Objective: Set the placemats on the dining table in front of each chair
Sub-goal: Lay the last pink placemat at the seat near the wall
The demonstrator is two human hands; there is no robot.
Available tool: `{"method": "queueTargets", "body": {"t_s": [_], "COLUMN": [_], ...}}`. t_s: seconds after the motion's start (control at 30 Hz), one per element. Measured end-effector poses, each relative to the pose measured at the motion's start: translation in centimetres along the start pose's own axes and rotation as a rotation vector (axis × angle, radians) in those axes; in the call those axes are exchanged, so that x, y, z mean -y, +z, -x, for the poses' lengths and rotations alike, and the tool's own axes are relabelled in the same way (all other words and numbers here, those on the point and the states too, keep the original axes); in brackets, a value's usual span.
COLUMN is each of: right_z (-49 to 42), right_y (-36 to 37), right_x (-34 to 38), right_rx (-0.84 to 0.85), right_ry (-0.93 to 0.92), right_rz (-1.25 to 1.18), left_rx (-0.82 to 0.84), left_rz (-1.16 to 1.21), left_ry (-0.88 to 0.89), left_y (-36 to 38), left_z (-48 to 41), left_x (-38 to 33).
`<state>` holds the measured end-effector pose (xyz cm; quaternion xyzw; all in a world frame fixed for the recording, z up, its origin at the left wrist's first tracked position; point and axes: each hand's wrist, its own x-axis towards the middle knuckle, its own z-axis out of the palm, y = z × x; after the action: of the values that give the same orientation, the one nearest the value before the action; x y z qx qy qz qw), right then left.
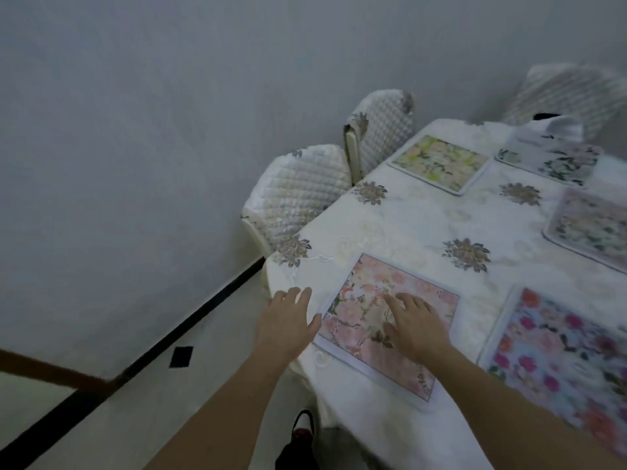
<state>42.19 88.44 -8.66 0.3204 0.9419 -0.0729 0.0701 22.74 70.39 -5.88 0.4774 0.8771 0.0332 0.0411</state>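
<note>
A pink floral placemat [359,320] lies flat near the table's left edge. My right hand [414,323] rests palm down on it, fingers spread. My left hand [288,317] hovers open just left of the mat, over the table's edge, thumb close to the mat's corner. Other placemats lie on the table [424,222]: a blue and magenta one [556,351] at the near right, a yellow-green one [441,162] at the far left, a dark-leaved one [556,161] at the far end, and a pale pink one [590,225] at the right.
A white embroidered cloth covers the table. Quilted-covered chairs stand at the left side [298,195], [380,130], and at the far end [566,93]. A grey wall runs along the left. Below are a tiled floor with a black stripe and my shoe [302,425].
</note>
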Motion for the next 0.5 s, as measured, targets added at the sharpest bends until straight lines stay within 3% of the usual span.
{"method": "queueTargets", "body": {"t_s": [0.2,0.5], "right_z": [1.1,2.5], "right_y": [2.2,4.6], "right_x": [-3.4,-3.7], "right_rx": [0.040,0.023], "right_ry": [0.468,1.000], "right_rz": [-0.181,-0.484], "left_rx": [0.102,0.193], "left_rz": [-0.009,0.079], "left_ry": [0.213,0.244], "left_y": [2.2,6.9], "left_z": [-8.2,-14.8], "left_x": [0.0,-1.2]}}
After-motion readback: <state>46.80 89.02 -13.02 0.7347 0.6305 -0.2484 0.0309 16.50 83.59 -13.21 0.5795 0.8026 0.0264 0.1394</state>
